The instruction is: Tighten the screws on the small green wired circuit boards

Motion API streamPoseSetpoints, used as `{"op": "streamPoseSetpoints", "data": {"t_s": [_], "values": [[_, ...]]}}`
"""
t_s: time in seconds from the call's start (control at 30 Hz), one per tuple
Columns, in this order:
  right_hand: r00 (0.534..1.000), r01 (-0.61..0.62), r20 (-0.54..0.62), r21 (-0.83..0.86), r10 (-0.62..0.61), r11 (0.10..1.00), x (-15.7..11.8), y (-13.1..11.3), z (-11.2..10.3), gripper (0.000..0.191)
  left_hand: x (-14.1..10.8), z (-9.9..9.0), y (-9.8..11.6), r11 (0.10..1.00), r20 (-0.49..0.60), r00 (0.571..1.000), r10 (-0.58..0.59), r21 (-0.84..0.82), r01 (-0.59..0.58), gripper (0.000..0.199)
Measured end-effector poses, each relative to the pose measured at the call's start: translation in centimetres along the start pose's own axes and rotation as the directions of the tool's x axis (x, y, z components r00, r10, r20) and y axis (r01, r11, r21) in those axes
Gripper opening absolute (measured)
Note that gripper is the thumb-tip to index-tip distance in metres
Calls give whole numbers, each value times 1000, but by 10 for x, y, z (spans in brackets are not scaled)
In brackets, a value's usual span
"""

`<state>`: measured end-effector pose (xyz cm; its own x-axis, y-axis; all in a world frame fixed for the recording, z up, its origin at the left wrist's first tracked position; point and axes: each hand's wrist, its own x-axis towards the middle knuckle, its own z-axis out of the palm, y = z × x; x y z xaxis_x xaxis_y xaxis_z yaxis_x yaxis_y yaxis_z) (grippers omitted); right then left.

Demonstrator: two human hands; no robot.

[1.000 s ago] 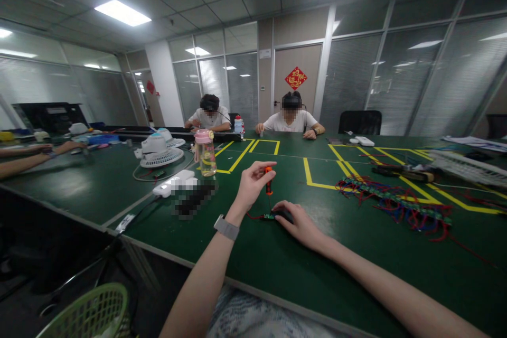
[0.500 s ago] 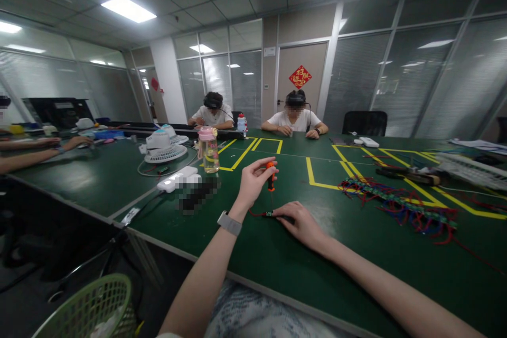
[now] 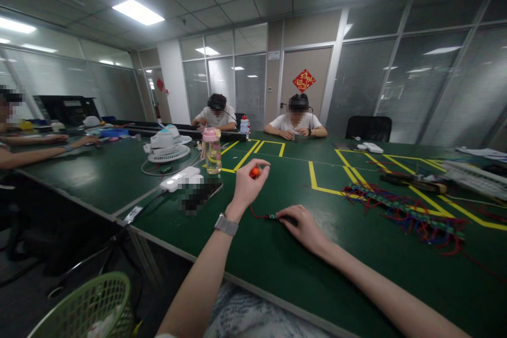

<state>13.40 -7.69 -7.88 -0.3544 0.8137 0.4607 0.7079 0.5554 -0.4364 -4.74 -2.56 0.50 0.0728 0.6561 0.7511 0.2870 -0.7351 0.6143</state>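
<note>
My left hand [image 3: 250,182], with a watch on its wrist, is closed round a screwdriver [image 3: 255,172]. Only the orange end of its handle shows; the shaft is hidden behind the hand. On the green table lies a small circuit board [image 3: 272,216] with a red wire [image 3: 258,215] running from it toward my left hand. The fingertips of my right hand [image 3: 300,223] pinch the right end of that board against the tabletop.
Several wired circuit boards [image 3: 404,211] lie in a row at right. A phone [image 3: 202,195], power strip [image 3: 180,178], water bottle [image 3: 213,153] and white fan [image 3: 168,152] stand or lie at left. A green basket [image 3: 85,306] is below the table edge. Two people sit opposite, another at far left.
My left hand has drawn the screwdriver away from the board, to the left, and tipped it from upright. My right hand stays at the board. The view has shifted slightly.
</note>
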Motion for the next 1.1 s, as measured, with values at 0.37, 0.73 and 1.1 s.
{"op": "streamPoseSetpoints", "data": {"t_s": [0.37, 0.73, 1.1], "values": [[996, 3, 89, -92, 5, 996, 7, 3, -21, 18, -21, 7, -19, 894, 727, 628, -278, 434, -107, 20], [979, -114, 163, -45, 119, 993, 21, -3, -27, 17, -28, 19, -5, 880, 742, 626, -239, 438, -184, 17], [987, -157, 31, -16, 157, 987, 17, -12, -48, 15, -30, 21, 0, 831, 724, 653, -224, 491, -260, 18]]}}
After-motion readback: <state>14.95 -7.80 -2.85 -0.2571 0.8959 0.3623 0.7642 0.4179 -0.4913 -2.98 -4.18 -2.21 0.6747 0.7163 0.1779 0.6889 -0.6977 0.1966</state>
